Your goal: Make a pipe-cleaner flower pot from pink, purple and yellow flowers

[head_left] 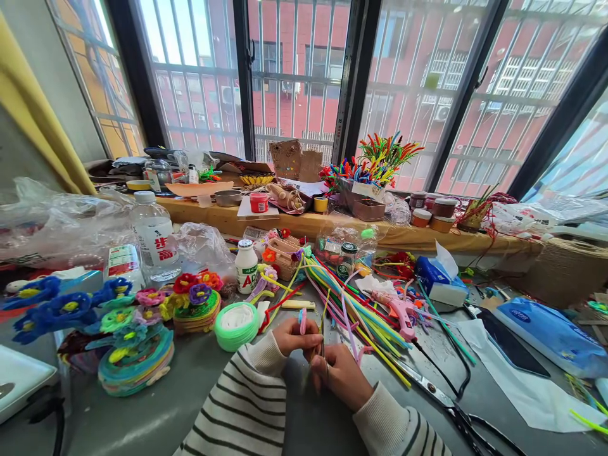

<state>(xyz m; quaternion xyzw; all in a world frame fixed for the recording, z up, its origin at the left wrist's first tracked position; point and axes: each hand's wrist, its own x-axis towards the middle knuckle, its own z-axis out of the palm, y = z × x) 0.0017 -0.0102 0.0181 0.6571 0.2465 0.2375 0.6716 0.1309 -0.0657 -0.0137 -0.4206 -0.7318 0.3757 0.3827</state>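
Both my hands meet over the grey table just below the middle of the view, sleeves striped white and black. My left hand point(295, 336) pinches a short pink pipe cleaner piece point(303, 320) that sticks up between its fingers. My right hand point(338, 373) is curled closed against the left, fingers gripping a thin dark stem point(322, 342); I cannot make out what it is. A fan of coloured pipe cleaners point(352, 299) lies right behind the hands. A pink glue gun point(398, 310) rests on them to the right.
Finished pipe-cleaner flowers and coiled coasters point(137, 354) sit at left, beside a green tape roll point(235, 324), a water bottle point(154, 237) and a small white bottle point(246, 265). Scissors point(439, 398), a black cable, a tissue box point(439, 280) and a blue pack point(551, 332) lie right. The windowsill point(308, 223) holds jars and craft clutter.
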